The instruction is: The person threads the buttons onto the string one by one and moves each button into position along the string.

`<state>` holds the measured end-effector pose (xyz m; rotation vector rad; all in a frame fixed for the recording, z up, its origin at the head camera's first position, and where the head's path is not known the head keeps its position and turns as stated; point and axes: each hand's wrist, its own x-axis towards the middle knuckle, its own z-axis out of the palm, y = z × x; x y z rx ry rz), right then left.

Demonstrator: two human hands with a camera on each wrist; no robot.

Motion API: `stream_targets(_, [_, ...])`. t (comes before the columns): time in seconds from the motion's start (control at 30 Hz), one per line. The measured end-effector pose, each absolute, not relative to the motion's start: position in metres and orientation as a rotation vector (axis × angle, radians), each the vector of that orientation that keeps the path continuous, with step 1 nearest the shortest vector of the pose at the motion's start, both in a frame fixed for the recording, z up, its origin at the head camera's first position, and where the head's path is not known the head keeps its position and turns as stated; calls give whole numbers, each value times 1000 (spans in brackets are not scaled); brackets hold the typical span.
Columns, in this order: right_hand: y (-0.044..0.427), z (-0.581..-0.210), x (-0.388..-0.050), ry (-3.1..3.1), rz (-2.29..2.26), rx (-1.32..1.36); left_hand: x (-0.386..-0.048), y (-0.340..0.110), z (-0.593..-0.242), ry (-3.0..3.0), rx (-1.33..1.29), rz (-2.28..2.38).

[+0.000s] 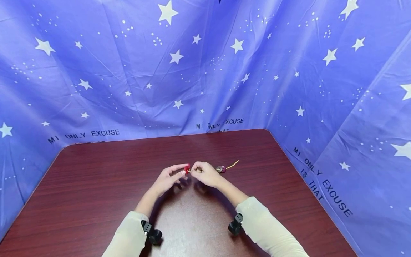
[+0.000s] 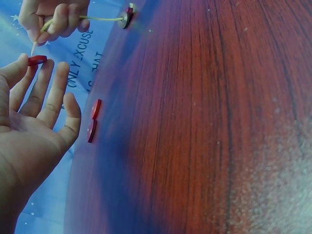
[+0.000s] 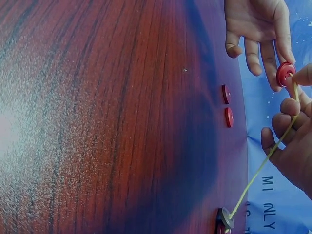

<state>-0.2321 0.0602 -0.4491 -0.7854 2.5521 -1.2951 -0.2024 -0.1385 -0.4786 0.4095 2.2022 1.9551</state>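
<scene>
My left hand (image 1: 165, 179) pinches a round red button (image 3: 283, 75) between thumb and forefinger, its other fingers spread. Close against it, my right hand (image 1: 206, 175) pinches a yellow cord (image 3: 249, 184) near one end. That end meets the button's face at its holes; whether it passes through cannot be made out. From the right hand the cord runs to a grey button (image 3: 226, 218) and a darker red button (image 1: 223, 169), both strung on it at the table. Beyond them the cord's far end sticks out to the right.
Two loose red buttons, one (image 2: 96, 109) beside another (image 2: 91, 131), lie on the dark red wooden table (image 1: 96, 200) below the hands. A blue star-patterned cloth (image 1: 205, 71) hangs along the table's back and right edges. Both sleeves carry black wrist cameras.
</scene>
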Motion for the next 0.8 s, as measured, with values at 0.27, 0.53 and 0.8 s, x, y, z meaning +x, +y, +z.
stream_targets(0.27, [59, -450, -233, 2577, -1272, -770, -202, -138, -477, 2209, 391, 1943])
stream_targets(0.53, [59, -450, -233, 2587, -1273, -783, -202, -139, -476, 2183, 395, 1945])
stream_targets(0.8, [59, -448, -232, 2588, -1281, -765, -202, -139, -476, 2180, 405, 1943])
